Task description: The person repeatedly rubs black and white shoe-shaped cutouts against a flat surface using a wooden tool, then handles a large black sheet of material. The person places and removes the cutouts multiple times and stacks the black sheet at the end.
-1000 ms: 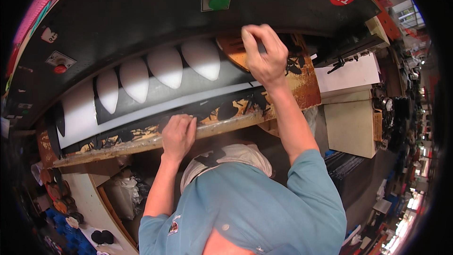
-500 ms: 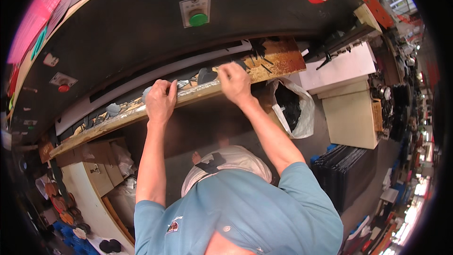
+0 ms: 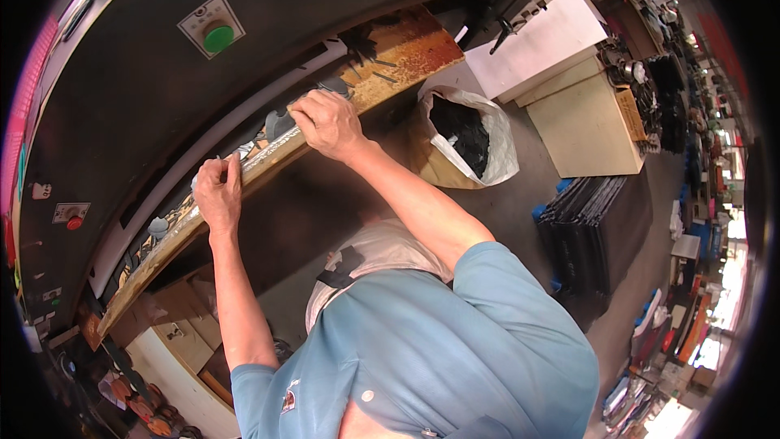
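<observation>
Both hands are at the front edge of a worn wooden ledge [image 3: 418, 50] under a dark machine panel [image 3: 122, 106]. My left hand [image 3: 219, 195] is closed at the ledge's edge, fingertips pinched together; whatever is in them cannot be made out. Farther right, my right hand [image 3: 327, 123] is also closed, thumb against curled fingers, its contents hidden or too small to name. Between the hands lies a dark grey flat piece [image 3: 278, 126] among small scraps. Another grey piece [image 3: 158, 228] rests on the ledge left of my left hand.
A green button [image 3: 218, 37] and a red button [image 3: 75, 222] are on the panel. Right of the ledge stands a white sack [image 3: 500, 134] with black material inside. Beyond it are a pale box [image 3: 589, 126] and a stack of black sheets [image 3: 601, 236]. Cabinets [image 3: 183, 370] stand lower left.
The view has turned, so the ledge slants more steeply and the sack shows more fully. Both hands stay closed at the ledge, with little visible shift along it.
</observation>
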Available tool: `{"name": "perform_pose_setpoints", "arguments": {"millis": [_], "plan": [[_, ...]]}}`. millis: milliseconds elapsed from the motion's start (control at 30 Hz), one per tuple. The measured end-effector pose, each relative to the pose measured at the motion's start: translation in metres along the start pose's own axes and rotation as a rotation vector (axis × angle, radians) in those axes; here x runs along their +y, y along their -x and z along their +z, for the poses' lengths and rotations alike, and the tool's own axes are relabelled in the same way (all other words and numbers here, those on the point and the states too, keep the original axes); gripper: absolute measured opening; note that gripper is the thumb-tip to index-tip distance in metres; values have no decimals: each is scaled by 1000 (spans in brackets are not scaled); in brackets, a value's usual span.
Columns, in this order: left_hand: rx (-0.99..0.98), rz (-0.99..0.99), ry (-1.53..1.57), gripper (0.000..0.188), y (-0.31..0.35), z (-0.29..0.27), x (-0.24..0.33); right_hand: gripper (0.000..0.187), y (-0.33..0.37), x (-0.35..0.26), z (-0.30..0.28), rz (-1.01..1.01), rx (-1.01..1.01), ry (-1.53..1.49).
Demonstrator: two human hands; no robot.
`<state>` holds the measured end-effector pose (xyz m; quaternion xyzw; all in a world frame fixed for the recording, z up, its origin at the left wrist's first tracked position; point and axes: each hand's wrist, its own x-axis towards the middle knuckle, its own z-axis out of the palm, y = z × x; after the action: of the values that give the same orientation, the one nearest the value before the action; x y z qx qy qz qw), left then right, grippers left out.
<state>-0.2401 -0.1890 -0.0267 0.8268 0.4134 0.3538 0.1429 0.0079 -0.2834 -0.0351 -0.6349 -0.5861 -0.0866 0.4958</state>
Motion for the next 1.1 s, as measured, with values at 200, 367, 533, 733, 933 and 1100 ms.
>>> {"name": "perform_pose_setpoints", "arguments": {"millis": [200, 367, 533, 733, 933, 1100], "plan": [[-52, 9, -78, 34, -6, -24, -8, 6, 0, -14, 9, 38, 7, -85], [-73, 44, -60, 29, -5, -39, -4, 7, 1, -26, 8, 124, -60, -145], [-130, 83, -75, 21, -8, -49, -14, 13, -20, -33, -1, 738, -345, -548], [-257, 35, 169, 18, -20, -68, -27, 49, -110, 2, 36, 284, -113, -60], [-250, 123, 371, 15, -109, -48, -42, 102, -151, 21, 97, 335, -517, 186], [-309, 107, 182, 37, -203, 40, -61, 96, -158, 32, 115, 293, -543, 197]]}}
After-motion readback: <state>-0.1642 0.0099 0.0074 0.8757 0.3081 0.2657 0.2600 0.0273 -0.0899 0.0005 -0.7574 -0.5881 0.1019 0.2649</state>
